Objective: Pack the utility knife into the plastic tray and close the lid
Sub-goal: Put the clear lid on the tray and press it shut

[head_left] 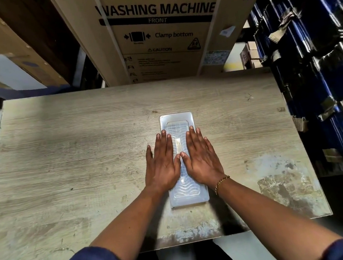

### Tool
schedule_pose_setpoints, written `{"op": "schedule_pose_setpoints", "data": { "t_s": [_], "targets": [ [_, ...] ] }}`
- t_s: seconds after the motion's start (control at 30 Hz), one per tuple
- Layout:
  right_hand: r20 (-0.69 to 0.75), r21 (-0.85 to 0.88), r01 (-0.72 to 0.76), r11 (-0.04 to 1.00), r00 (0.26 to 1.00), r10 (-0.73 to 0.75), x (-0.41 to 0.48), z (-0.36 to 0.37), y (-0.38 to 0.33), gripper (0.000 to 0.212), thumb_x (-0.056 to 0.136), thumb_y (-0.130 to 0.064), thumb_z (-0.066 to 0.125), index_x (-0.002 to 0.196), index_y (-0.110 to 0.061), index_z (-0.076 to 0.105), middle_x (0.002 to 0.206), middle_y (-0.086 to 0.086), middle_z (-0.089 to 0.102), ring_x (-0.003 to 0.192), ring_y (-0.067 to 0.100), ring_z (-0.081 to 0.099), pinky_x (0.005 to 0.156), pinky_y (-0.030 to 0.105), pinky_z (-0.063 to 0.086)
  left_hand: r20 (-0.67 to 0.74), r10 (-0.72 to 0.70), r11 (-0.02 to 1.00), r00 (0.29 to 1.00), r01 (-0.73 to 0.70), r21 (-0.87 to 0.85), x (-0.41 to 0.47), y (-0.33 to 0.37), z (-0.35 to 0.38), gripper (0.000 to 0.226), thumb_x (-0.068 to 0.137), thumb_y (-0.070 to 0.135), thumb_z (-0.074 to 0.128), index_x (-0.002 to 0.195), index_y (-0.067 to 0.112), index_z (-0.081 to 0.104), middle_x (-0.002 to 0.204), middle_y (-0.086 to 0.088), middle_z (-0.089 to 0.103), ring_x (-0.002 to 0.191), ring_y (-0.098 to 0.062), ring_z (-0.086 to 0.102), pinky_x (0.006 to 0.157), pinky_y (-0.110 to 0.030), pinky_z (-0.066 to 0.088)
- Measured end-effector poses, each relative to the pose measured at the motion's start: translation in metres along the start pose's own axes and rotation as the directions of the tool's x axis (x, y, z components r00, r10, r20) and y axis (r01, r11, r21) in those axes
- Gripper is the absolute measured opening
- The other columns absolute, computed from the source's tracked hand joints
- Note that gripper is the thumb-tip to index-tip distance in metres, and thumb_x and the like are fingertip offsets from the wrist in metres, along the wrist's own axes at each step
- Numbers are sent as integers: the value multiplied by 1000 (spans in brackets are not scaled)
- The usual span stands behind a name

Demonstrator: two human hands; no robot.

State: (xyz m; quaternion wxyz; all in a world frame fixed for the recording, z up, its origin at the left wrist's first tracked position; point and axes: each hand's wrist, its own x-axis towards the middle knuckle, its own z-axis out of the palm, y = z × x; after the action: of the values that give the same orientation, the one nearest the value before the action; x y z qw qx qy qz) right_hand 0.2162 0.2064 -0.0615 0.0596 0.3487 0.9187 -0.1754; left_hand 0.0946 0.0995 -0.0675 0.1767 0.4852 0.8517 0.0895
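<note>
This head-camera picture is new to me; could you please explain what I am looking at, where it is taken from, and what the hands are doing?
There is no machine here. A person wears a wide-angle camera on the head, so you look forward and down along their own bare arms. The left hand and right hand lie flat, palms down, side by side on a clear plastic tray with its lid on, pressing it rather than gripping anything. Through the lid, between the hands, a pale narrow thing shows, probably the knife. The tray lies on a worn wooden table. Behind the table stands a cardboard box marked "WASHING MACHINE".
</note>
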Motion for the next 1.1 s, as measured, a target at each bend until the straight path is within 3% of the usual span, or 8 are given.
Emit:
{"op": "schedule_pose_setpoints", "data": {
  "t_s": [0.3, 0.57, 1.1],
  "targets": [
    [-78, 0, 4, 1000, 997, -4, 26, -16, 5, 72, 103, -51, 19, 162, -15, -2, 171, 0, -10, 156, 13, -14, 126, 37, -3, -111, 48, 999, 993, -48, -4, 29, 3, -20, 67, 102, 41, 22, 161, 18, 3, 170, 0, -8, 155, -15, -10, 125, -47, 7],
    [-67, -88, 62, 994, 995, -68, 56, -22, 9, 71, 103, -48, 24, 162, -11, 7, 171, 6, 2, 157, 17, -2, 127, 39, 5, -57, 58, 998, 997, -58, 5, 58, -2, -17, 69, 100, 41, 18, 161, 15, -2, 169, -2, -12, 155, -16, -12, 125, -48, 5],
    [-64, -38, 46, 998, 997, -48, 57, -19, 9, 71, 103, -48, 24, 162, -14, 4, 171, 2, 0, 157, 14, -4, 127, 37, 10, -34, 41, 997, 999, -43, -62, 59, 0, -13, 70, 102, 38, 24, 160, 14, -4, 169, -2, -15, 155, -16, -15, 125, -50, 9]
  ]
}}
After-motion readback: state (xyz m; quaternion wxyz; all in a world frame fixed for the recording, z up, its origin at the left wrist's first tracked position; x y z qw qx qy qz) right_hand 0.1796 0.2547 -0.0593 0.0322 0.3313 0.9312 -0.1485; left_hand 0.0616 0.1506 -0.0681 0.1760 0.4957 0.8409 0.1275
